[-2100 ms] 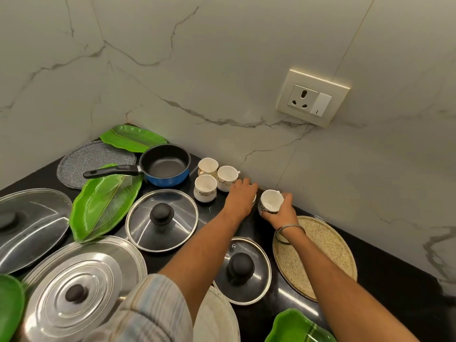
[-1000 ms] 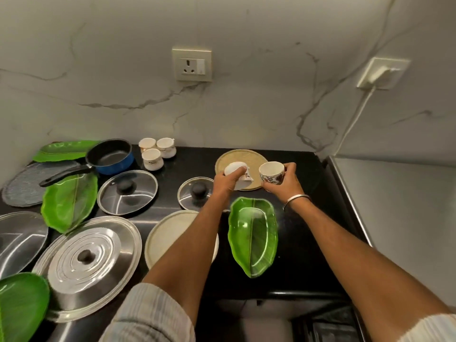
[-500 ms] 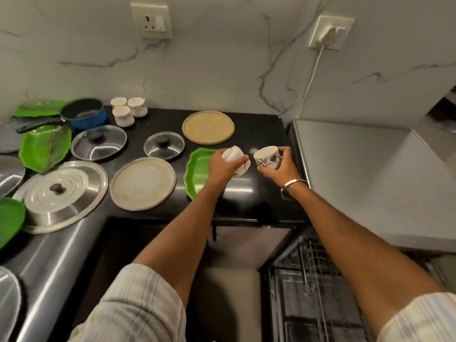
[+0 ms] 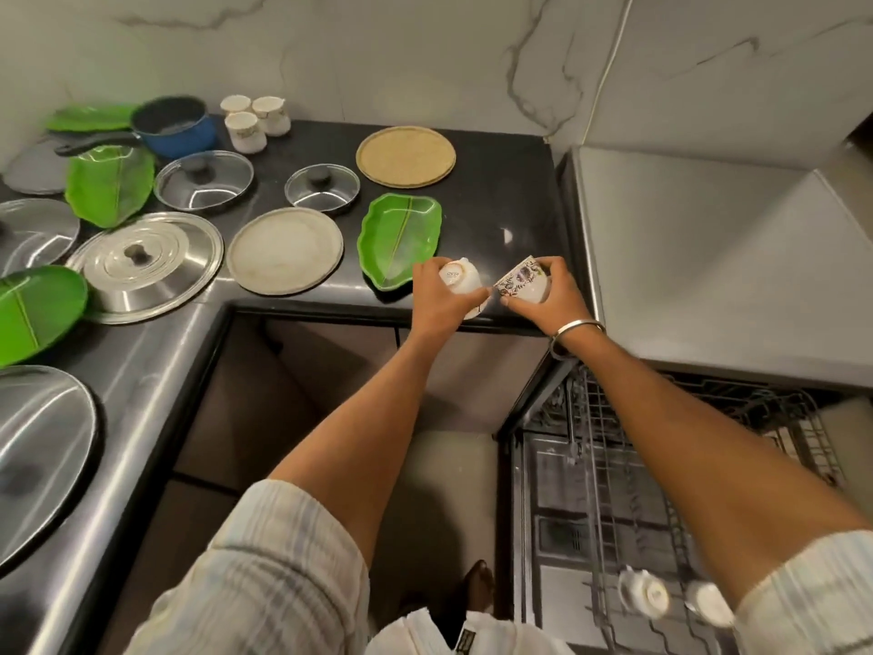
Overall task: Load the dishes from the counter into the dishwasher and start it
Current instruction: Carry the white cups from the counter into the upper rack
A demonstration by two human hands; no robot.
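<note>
My left hand grips a white cup, turned over with its base up, above the counter's front edge. Beside it my right hand holds a patterned white cup tipped on its side. The two cups nearly touch. Below right, the open dishwasher's wire rack holds two white cups near its front. Three more cups stand at the back of the black counter.
On the counter lie a blue saucepan, two glass lids, steel lids, a beige plate, a woven round mat and green leaf-shaped trays. The white dishwasher top adjoins the counter on the right.
Both hands lifted a cup each from the back of the counter and carried them forward to its front edge. Both cups have been tipped over, and the dishwasher rack has come into view.
</note>
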